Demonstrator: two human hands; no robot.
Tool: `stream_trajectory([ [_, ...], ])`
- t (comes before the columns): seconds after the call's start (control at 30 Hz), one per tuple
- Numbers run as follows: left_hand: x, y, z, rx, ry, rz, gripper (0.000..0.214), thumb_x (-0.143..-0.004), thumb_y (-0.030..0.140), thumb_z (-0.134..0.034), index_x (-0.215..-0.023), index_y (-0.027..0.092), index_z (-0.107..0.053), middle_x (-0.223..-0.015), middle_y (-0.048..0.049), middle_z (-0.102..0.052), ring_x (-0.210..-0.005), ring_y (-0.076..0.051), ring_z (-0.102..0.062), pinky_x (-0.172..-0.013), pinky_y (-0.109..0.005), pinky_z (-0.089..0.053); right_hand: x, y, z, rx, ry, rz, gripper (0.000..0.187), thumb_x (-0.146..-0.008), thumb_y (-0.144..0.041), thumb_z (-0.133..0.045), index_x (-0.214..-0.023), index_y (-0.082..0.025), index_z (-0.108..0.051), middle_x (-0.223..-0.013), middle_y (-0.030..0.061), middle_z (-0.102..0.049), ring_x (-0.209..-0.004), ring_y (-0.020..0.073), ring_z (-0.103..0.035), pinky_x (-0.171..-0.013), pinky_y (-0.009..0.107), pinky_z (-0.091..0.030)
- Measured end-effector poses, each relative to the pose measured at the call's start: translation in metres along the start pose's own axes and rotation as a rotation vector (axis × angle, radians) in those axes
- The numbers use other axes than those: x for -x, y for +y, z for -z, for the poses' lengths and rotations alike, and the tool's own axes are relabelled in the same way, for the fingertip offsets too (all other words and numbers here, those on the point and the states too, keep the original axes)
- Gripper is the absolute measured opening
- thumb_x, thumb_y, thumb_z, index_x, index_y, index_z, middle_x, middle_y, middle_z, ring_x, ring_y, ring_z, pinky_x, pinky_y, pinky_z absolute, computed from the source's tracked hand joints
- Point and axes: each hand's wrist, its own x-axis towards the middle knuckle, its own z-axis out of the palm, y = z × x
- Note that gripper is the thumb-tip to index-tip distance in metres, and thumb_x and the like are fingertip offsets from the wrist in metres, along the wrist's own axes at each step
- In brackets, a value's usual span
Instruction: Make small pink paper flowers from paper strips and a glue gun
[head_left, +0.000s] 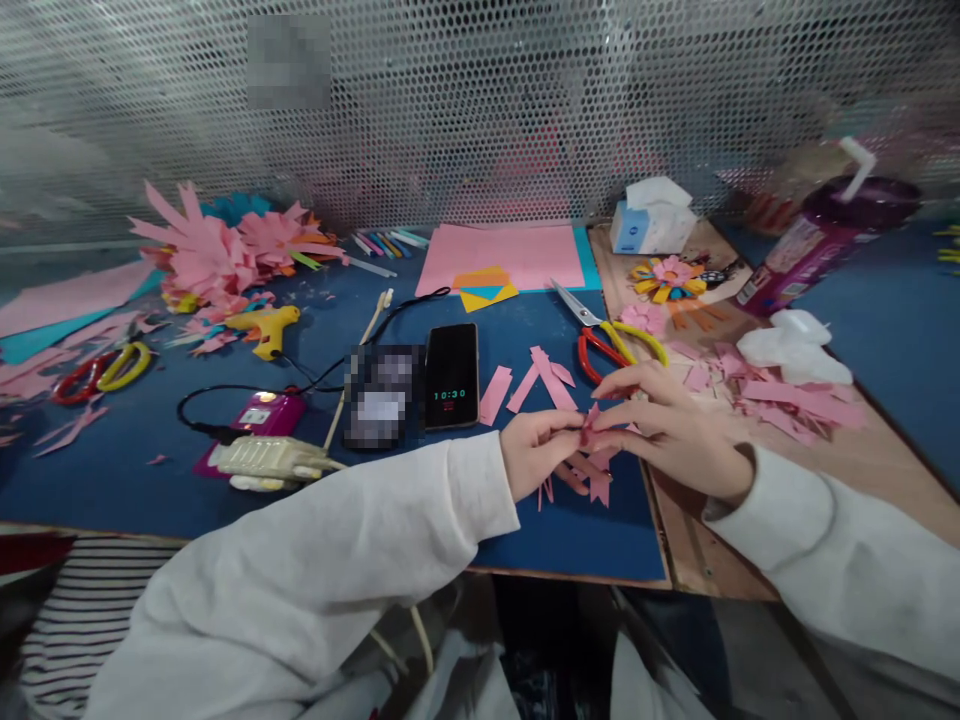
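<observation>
Between the fingertips of both hands is a small piece of pink paper (592,420), partly covered by the fingers. My left hand (541,450) pinches it from the left, and my right hand (670,425) grips it from the right. Pink paper strips (538,380) lie on the blue mat just beyond the hands, and another notched pink strip (600,485) shows below the fingers. Scissors with red and yellow handles (607,330) rest with their blades apart behind my right hand. A phone (451,375) showing 10:30 lies left of the strips.
A yellow glue gun (268,328), a purple power strip (266,420) and cables spread over the left side. Pink paper flowers (217,245) and another pair of scissors (101,375) lie farther left. A tissue box (651,218), paper scraps (795,400) and a purple cup (817,240) stand right.
</observation>
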Motion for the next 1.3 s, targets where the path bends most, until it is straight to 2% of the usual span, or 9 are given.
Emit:
stream_trajectory([
  [0.2,-0.0018,-0.0061,0.0030,0.066,-0.070,-0.034,0.039,-0.075,0.031,-0.064,-0.106,0.009,-0.055,-0.087,-0.0123,-0.070,-0.068,-0.022,-0.070,-0.062,-0.031,-0.055,-0.0003,0.0006,-0.0058,-0.261,-0.016,-0.225,0.008,-0.081,-0.030,-0.063,-0.080,-0.022,-0.066,-0.102,0.0053,-0.054,-0.101,0.0188,-0.055,-0.089,0.038,-0.047],
  [0.3,-0.0030,-0.0087,0.0035,0.066,-0.086,-0.040,0.039,-0.075,0.036,-0.066,-0.100,0.010,-0.053,-0.088,-0.0132,-0.069,-0.071,-0.023,-0.070,-0.066,-0.034,-0.055,-0.0015,-0.0021,-0.0079,-0.387,-0.019,-0.369,0.012,-0.080,-0.033,-0.064,-0.077,-0.021,-0.065,-0.102,0.0050,-0.057,-0.098,0.0182,-0.057,-0.086,0.036,-0.048],
  [0.4,-0.0036,-0.0097,0.0030,0.060,-0.048,-0.034,0.036,-0.075,0.038,-0.067,-0.092,0.012,-0.050,-0.086,-0.0119,-0.069,-0.071,-0.022,-0.070,-0.066,-0.034,-0.056,-0.0026,-0.0050,-0.0079,-0.481,-0.038,-0.437,0.013,-0.080,-0.034,-0.064,-0.079,-0.021,-0.065,-0.097,0.0041,-0.060,-0.093,0.0172,-0.059,-0.084,0.034,-0.048],
  [0.53,-0.0045,-0.0099,0.0024,0.036,-0.006,-0.007,0.033,-0.077,0.036,-0.066,-0.090,0.013,-0.045,-0.084,-0.0109,-0.069,-0.069,-0.022,-0.070,-0.065,-0.034,-0.056,-0.0023,-0.0048,-0.0073,-0.509,-0.071,-0.456,0.012,-0.081,-0.032,-0.062,-0.081,-0.021,-0.064,-0.088,0.0021,-0.062,-0.085,0.0147,-0.059,-0.077,0.030,-0.047],
  [0.97,-0.0051,-0.0072,0.0040,-0.007,-0.017,-0.005,0.026,-0.078,0.028,-0.063,-0.089,0.013,-0.045,-0.087,-0.0141,-0.071,-0.070,-0.021,-0.071,-0.065,-0.032,-0.055,-0.0043,-0.0032,-0.0068,-0.464,0.012,-0.446,0.012,-0.082,-0.030,-0.061,-0.077,-0.019,-0.062,-0.079,0.0006,-0.060,-0.075,0.0129,-0.055,-0.071,0.028,-0.045],
  [1.1,-0.0058,-0.0054,0.0039,-0.001,0.005,0.003,0.028,-0.075,0.032,-0.065,-0.085,0.013,-0.047,-0.084,-0.0137,-0.072,-0.072,-0.023,-0.071,-0.064,-0.032,-0.055,-0.0049,-0.0037,-0.0056,-0.481,0.009,-0.427,0.009,-0.082,-0.027,-0.061,-0.078,-0.019,-0.062,-0.080,0.0009,-0.060,-0.076,0.0125,-0.056,-0.072,0.028,-0.047],
  [1.3,-0.0055,-0.0055,0.0053,-0.003,-0.031,0.012,0.034,-0.073,0.042,-0.067,-0.078,0.014,-0.047,-0.080,-0.0139,-0.072,-0.077,-0.026,-0.070,-0.071,-0.039,-0.055,-0.0059,-0.0037,-0.0054,-0.468,0.033,-0.399,0.006,-0.082,-0.025,-0.061,-0.078,-0.020,-0.062,-0.081,0.0018,-0.061,-0.077,0.0133,-0.057,-0.074,0.030,-0.047],
])
